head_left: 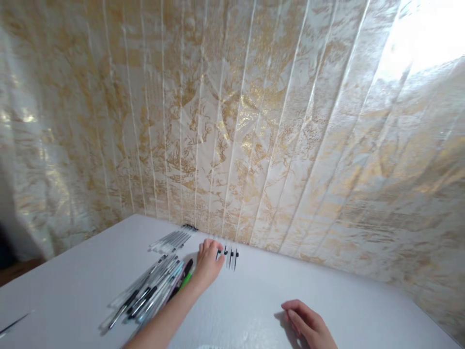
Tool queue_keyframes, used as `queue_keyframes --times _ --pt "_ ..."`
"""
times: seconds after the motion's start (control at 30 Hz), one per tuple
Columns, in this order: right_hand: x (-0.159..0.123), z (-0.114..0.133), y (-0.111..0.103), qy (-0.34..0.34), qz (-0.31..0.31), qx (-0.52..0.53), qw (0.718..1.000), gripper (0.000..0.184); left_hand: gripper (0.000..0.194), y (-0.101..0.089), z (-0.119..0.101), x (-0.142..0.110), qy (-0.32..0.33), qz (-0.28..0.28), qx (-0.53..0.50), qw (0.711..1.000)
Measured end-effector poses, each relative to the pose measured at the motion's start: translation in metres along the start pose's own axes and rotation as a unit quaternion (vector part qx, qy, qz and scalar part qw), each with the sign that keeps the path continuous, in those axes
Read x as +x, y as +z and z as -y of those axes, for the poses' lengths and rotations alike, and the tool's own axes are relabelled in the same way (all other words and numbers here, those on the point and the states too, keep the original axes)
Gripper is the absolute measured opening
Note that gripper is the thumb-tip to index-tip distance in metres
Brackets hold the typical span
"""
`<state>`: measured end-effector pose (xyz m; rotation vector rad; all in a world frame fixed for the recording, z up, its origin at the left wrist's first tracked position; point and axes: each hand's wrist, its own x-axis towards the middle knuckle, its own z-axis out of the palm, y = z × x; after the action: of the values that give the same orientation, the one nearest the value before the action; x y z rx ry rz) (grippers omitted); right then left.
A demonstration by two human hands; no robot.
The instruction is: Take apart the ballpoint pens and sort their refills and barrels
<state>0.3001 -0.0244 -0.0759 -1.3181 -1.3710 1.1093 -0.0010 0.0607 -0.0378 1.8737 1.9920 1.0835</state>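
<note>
My left hand [209, 263] reaches to the far side of the white table, its fingers curled and its thumb beside a short row of thin clear pieces with black clip-like parts [231, 257]. The leftmost piece [218, 253] lies between thumb and forefinger; whatever the other fingers hold is hidden. Under and left of my forearm spreads a loose pile of pens [148, 291], with clear, black and silver barrels. A bright green pen [187, 277] lies at the pile's right edge. My right hand [308, 325] rests on the table at lower right, fingers loosely bent, with nothing visible in it.
Behind the pile, a neat row of clear pen-like tubes [171, 240] lies near the back edge, black tips [189, 227] beyond it. A thin dark piece [14, 324] lies far left. A shiny gold-and-white sheet [232, 121] hangs behind the white table [345, 295].
</note>
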Motion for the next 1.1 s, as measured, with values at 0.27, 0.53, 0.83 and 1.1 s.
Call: queue_keyframes --times 0.27,0.53,0.83,1.1 --pt "-0.004 0.002 -0.003 0.021 -0.023 0.031 0.999 0.05 0.021 -0.053 0.057 0.042 -0.022 -0.01 0.268 0.963" --pt "-0.004 0.005 -0.002 0.008 -0.033 0.033 0.999 0.047 0.026 -0.044 0.063 0.04 -0.004 -0.024 0.305 0.952" --pt "-0.007 0.009 -0.004 0.001 -0.029 0.026 0.999 0.043 0.012 -0.063 0.058 0.037 0.019 -0.059 0.195 0.979" --pt "-0.007 0.011 -0.004 -0.005 -0.03 0.019 0.999 0.042 0.026 -0.086 0.055 0.031 0.018 -0.081 0.066 0.994"
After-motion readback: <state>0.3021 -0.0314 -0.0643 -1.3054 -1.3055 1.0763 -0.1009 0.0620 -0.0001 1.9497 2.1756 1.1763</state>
